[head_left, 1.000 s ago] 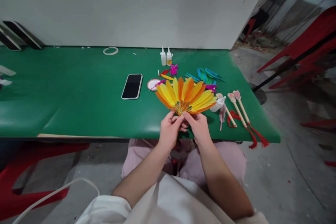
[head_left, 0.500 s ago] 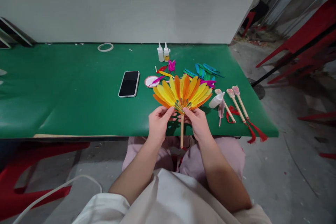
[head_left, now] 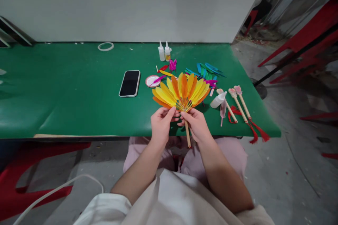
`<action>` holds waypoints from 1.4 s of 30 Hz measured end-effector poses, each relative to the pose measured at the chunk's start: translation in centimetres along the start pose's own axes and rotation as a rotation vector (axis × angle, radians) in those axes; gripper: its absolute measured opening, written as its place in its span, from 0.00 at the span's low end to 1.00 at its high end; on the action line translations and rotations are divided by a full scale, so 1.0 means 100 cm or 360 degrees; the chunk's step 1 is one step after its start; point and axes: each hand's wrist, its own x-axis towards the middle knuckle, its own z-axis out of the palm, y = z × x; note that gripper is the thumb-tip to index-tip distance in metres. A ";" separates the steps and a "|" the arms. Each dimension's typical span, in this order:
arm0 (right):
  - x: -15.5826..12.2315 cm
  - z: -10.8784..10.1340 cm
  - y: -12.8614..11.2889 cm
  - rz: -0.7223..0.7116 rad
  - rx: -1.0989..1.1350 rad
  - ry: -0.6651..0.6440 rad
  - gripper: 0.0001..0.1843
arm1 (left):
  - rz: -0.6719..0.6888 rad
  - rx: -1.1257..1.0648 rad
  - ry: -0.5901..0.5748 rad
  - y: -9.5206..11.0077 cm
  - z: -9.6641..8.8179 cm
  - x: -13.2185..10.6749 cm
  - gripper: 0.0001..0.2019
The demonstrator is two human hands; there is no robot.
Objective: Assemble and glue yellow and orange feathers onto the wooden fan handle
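Observation:
A feather fan [head_left: 182,91] of yellow and orange feathers on a wooden stick handle is held up over the table's front edge. My left hand [head_left: 162,123] pinches the lower left of the fan between thumb and fingers. With thumb and fingers closed, my right hand [head_left: 195,123] grips the fan's base where the feathers meet the handle. The handle slants down to the right, and its end hangs past the table edge. Just right of the fan lies a tipped white glue bottle [head_left: 218,100] beside a pale pink feather [head_left: 223,112].
On the green table [head_left: 79,88] lie a phone [head_left: 129,83], a tape ring [head_left: 105,46], a small round dish [head_left: 153,81] and blue-green feathers [head_left: 207,72]. Two glue bottles [head_left: 164,52] stand behind. Wooden sticks [head_left: 239,103] with red tassels lie right. A red chair [head_left: 303,38] stands beyond.
The fan has tilted a little to the left, with its handle end swinging right. My right hand has moved slightly left and in at the base; both hands keep their grip.

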 end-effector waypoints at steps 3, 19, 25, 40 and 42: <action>-0.001 0.002 -0.001 0.0002 -0.0017 0.0019 0.13 | 0.0013 -0.0016 0.0004 0.000 0.001 -0.001 0.11; -0.001 0.004 -0.003 -0.0025 -0.0078 0.0059 0.13 | -0.0022 -0.0061 0.0065 -0.001 0.003 -0.002 0.12; -0.002 0.005 -0.003 -0.0022 -0.0077 0.0069 0.14 | -0.0041 -0.0110 0.0060 -0.001 0.003 -0.002 0.12; -0.002 0.006 -0.004 -0.0049 -0.0111 0.0074 0.14 | -0.0063 -0.0127 0.0063 -0.001 0.002 -0.002 0.12; -0.001 0.006 -0.004 -0.0052 -0.0106 0.0067 0.14 | -0.0067 -0.0139 0.0059 -0.002 0.002 -0.002 0.12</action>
